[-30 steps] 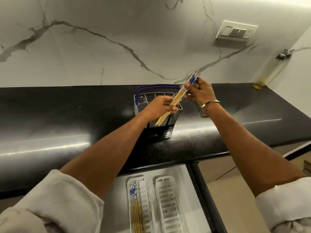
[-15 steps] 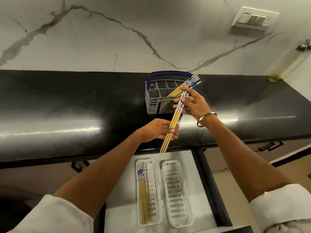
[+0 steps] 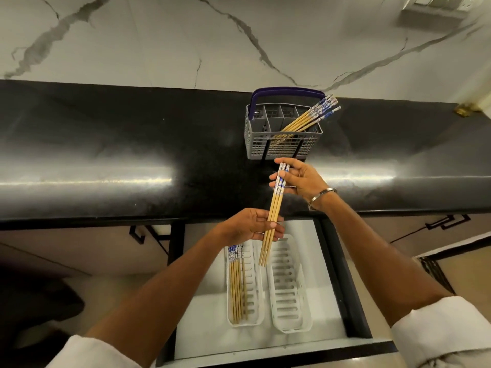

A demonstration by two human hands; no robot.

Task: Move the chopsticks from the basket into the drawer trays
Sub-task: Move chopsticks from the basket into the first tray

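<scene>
Both hands hold a small bundle of wooden chopsticks [image 3: 273,212] with blue-patterned tops. My right hand [image 3: 299,179] grips the patterned upper ends and my left hand [image 3: 251,228] grips the plain lower part. The bundle hangs over the open drawer [image 3: 300,227], its tips above the empty right tray [image 3: 291,290]. The left tray [image 3: 252,296] holds several chopsticks [image 3: 236,282] lying lengthwise. On the black counter stands the grey basket [image 3: 281,144] with a blue handle, several chopsticks [image 3: 310,116] leaning out of its right side.
The black countertop [image 3: 132,155] runs across the view below a marble wall. A switch plate [image 3: 438,1] sits at the upper right and a brass-based object [image 3: 465,110] at the counter's far right. Cabinet fronts with black handles flank the drawer.
Both hands have carried the bundle away from the basket, down and toward me, so that it now hangs over the drawer trays. The view has tilted downward.
</scene>
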